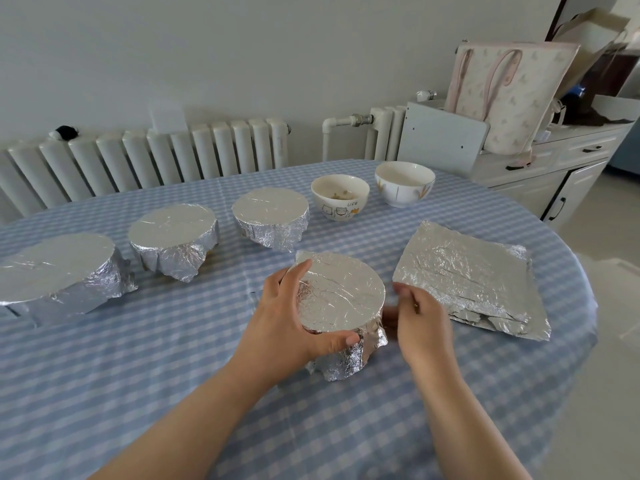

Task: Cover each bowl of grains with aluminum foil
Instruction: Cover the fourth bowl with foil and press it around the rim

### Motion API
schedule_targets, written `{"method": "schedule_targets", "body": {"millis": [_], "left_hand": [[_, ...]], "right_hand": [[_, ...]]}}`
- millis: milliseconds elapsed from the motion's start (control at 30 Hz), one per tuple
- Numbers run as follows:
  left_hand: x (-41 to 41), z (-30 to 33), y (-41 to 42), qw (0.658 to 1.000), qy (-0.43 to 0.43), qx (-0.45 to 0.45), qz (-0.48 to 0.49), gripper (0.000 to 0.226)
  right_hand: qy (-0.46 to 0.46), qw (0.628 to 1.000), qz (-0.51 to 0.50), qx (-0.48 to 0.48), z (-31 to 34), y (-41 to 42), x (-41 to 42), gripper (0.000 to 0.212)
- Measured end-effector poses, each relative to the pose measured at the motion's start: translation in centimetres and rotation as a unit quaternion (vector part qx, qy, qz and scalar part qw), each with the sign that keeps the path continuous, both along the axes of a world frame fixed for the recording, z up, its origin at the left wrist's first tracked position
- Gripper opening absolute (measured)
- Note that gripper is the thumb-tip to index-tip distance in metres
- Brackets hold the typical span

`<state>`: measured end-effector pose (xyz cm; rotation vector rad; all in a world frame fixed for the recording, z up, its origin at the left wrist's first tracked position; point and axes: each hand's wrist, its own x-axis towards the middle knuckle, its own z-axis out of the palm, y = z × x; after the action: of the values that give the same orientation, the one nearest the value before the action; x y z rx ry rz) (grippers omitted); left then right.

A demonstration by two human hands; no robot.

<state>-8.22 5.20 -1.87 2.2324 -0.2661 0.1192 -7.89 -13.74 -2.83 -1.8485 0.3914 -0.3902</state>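
Observation:
A foil-wrapped bowl point(341, 299) stands in front of me on the checked tablecloth. My left hand point(287, 317) grips its left side, thumb on the front foil and fingers round the back. My right hand point(420, 317) presses the foil against its right side, fingertips partly hidden behind it. Three more foil-covered bowls stand in a row to the left: one point(55, 268), another point(173, 233) and a third point(270, 213). Two uncovered white bowls sit behind: one with grains and cartoon prints point(340, 197), one plain point(404, 183). Loose foil sheets point(471, 278) lie at the right.
The round table point(138, 393) with its blue checked cloth drops off at the right edge. Radiators point(145, 157) line the wall behind. A white cabinet point(554, 168) with bags on top stands at the back right.

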Motion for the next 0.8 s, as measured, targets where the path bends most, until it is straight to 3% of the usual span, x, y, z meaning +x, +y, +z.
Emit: {"method": "schedule_targets", "body": {"millis": [133,267,800], "left_hand": [[0.0,-0.1,0.1,1.0,-0.003,0.0,-0.002,0.126],[0.1,-0.1,0.0,1.0,-0.002,0.0,0.0,0.128],[0.1,0.1,0.0,1.0,0.003,-0.001,-0.005,0.13]], "right_hand": [[0.009,0.991,0.069,-0.112,1.4,1.0,-3.1,0.035],[0.043,0.983,0.099,-0.145,2.0,1.5,-3.9,0.049],[0.069,0.976,0.105,-0.175,1.2,1.2,-2.0,0.038]]}}
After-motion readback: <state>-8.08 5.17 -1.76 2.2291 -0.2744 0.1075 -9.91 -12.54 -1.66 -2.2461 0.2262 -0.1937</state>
